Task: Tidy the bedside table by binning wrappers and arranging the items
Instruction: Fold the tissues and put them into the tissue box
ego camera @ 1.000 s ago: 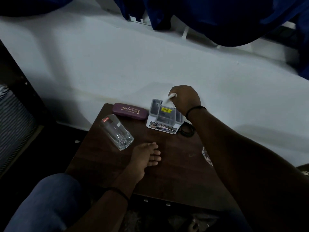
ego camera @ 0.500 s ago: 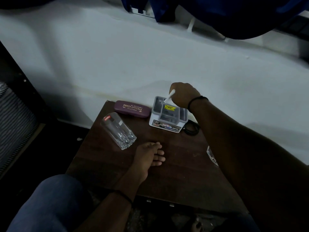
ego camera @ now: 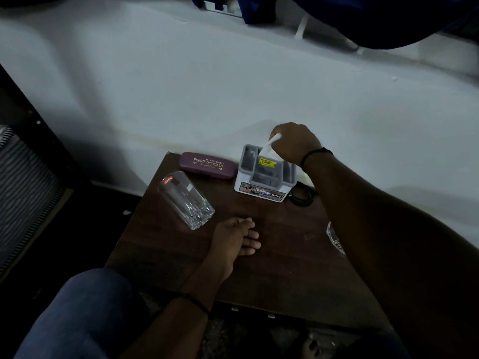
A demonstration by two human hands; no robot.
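A dark wooden bedside table (ego camera: 280, 257) stands against a white wall. At its back sits a grey desk organiser (ego camera: 264, 174) with several compartments and a yellow price sticker. My right hand (ego camera: 295, 145) hovers over the organiser's back edge and grips a thin white stick-like item (ego camera: 270, 143), whose lower end is in a compartment. My left hand (ego camera: 233, 242) rests flat on the table's middle, fingers relaxed, holding nothing. A purple spectacle case (ego camera: 207, 165) lies left of the organiser. A clear drinking glass (ego camera: 185, 199) stands at the table's left.
A black coiled cord (ego camera: 302, 195) lies right of the organiser. A shiny wrapper (ego camera: 335, 238) shows at the table's right edge, partly hidden by my right forearm. My blue-trousered knee (ego camera: 77, 314) is at the lower left. Blue fabric (ego camera: 363, 16) hangs above.
My right hand with the white item has shifted slightly over the organiser's back compartment. The camera has tilted a little. My left hand has stayed on the table.
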